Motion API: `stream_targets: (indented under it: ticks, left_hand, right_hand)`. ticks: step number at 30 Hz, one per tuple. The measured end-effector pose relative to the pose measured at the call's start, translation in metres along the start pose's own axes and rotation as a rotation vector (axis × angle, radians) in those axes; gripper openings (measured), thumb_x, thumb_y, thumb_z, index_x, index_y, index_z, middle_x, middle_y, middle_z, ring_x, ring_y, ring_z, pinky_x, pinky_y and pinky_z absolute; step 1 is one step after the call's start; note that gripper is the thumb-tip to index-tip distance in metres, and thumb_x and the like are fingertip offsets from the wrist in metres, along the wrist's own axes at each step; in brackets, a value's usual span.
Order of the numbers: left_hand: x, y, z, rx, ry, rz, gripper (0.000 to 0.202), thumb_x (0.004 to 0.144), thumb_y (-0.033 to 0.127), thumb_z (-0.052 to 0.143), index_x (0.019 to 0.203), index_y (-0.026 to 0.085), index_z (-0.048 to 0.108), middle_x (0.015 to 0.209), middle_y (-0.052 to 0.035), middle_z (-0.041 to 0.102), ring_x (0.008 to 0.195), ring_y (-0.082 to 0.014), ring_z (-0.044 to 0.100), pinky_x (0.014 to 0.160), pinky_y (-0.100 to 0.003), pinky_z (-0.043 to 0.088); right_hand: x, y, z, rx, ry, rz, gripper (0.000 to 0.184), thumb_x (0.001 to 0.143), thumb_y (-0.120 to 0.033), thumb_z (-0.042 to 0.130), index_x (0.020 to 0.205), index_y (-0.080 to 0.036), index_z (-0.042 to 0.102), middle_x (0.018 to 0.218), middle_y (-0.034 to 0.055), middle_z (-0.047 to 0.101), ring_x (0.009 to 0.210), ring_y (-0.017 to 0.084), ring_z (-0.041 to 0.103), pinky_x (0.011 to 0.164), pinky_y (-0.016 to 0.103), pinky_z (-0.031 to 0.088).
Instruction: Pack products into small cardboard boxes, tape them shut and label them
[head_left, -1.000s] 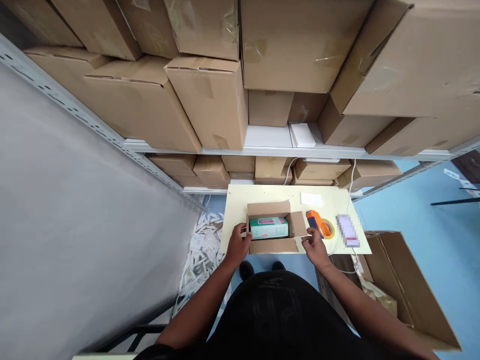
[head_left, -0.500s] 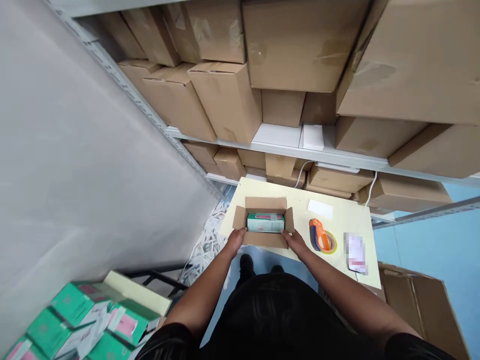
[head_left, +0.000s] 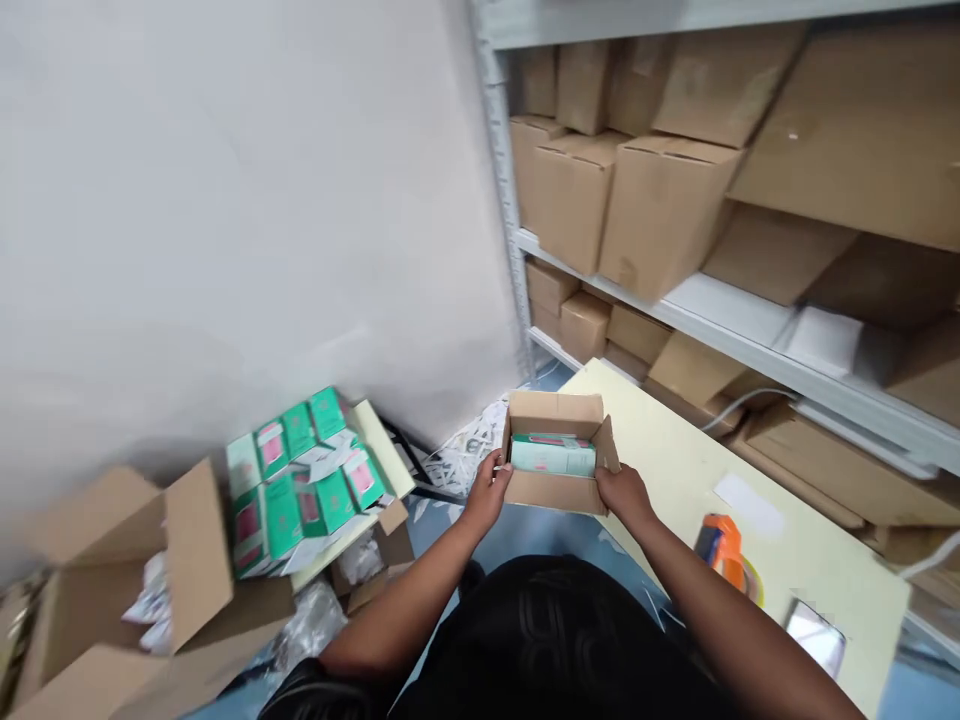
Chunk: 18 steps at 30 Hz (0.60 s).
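A small open cardboard box point(head_left: 556, 487) is held up in front of me at the left end of the pale yellow table point(head_left: 750, 550). My left hand point(head_left: 486, 491) grips its left side and my right hand point(head_left: 622, 495) grips its right side, fingers wrapped round the walls. Inside lies a green packet with a pink label point(head_left: 553, 454). The box flaps stand open.
To the left, a low stand holds several green packets point(head_left: 300, 480), beside a large open carton point(head_left: 142, 590). An orange tape dispenser point(head_left: 721, 545) and a phone point(head_left: 816, 630) lie on the table. Shelves of cardboard boxes point(head_left: 660, 200) stand behind. Paper scraps point(head_left: 465, 455) litter the floor.
My view has swung left and both hands have lifted the small box off the table and carried it leftward. The stand of green packets and the large carton came into view.
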<state>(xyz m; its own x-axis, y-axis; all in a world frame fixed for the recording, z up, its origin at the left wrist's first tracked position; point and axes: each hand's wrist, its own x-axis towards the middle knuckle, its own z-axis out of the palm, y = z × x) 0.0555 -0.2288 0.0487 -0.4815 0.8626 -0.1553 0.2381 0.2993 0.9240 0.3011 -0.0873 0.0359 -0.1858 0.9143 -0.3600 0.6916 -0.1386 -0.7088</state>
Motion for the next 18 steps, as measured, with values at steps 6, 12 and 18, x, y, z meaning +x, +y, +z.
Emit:
stream_targets:
  ticks: [6,12,18]
  left_hand:
    - [-0.071,-0.001,-0.111,0.036,0.28,0.126,0.048,0.101,0.047,0.041,0.14,0.021,0.051,0.132,-0.0117,0.061,0.124,-0.0256,0.055,0.109,-0.041,0.042]
    - [-0.148,-0.014,-0.233,0.105,0.507,0.231,0.052,0.104,0.051,0.03,0.131,0.019,0.061,0.127,-0.0142,0.063,0.114,-0.0264,0.061,0.1,-0.039,0.048]
    - [-0.215,-0.051,-0.429,0.417,0.761,0.042,0.03,0.098,0.041,0.048,0.1,0.022,0.072,0.104,-0.0067,0.073,0.101,-0.0224,0.066,0.094,-0.032,0.049]
  right_hand:
    - [-0.032,-0.117,0.043,-0.246,-0.085,-0.293,0.039,0.087,-0.042,0.048,0.079,-0.017,0.078,0.08,0.0158,0.075,0.081,0.03,0.07,0.065,0.032,0.045]
    - [-0.083,-0.219,0.117,-0.239,-0.151,-0.51,0.043,0.088,-0.045,0.046,0.083,-0.016,0.078,0.082,0.0156,0.076,0.085,0.03,0.071,0.063,0.029,0.044]
    - [-0.15,-0.302,0.214,-0.281,-0.185,-0.596,0.047,0.087,-0.045,0.047,0.089,-0.012,0.08,0.088,0.0204,0.077,0.091,0.033,0.072,0.064,0.03,0.044]
